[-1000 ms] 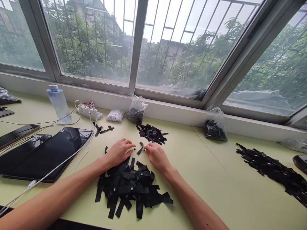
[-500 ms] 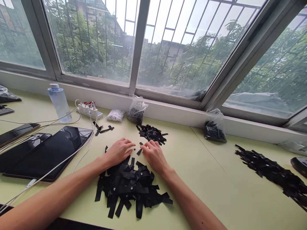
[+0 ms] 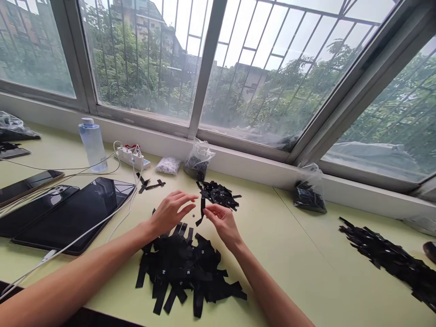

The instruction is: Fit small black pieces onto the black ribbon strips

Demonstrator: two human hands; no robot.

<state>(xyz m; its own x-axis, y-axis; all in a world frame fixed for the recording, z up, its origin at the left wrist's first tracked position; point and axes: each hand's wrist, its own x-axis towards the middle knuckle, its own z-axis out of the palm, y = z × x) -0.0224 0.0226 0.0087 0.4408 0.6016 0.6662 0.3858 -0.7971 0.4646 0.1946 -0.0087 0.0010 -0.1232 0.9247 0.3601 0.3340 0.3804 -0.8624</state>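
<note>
A short black fabric strip [image 3: 203,205] is pinched between the thumb and fingers of my right hand [image 3: 220,221]. My left hand [image 3: 172,210] is just left of it, thumb and fingers apart, with nothing seen in it. On the table between the hands lies a tiny dark round piece [image 3: 193,215]. A large pile of black fabric strips [image 3: 184,268], some with small white letters such as M, spreads below and between my forearms. Beyond my right hand is a smaller heap of black pieces [image 3: 220,194].
Along the window sill stand a water bottle [image 3: 92,145], a power strip [image 3: 131,158], a white packet [image 3: 168,166] and clear bags of black pieces [image 3: 198,163] [image 3: 309,193]. A tablet [image 3: 76,213] with cables lies left. More black strips [image 3: 391,261] stretch along the right.
My right hand has lifted the black strip, which now stands more upright. My left hand has opened and risen slightly. The whole view has shifted a little.
</note>
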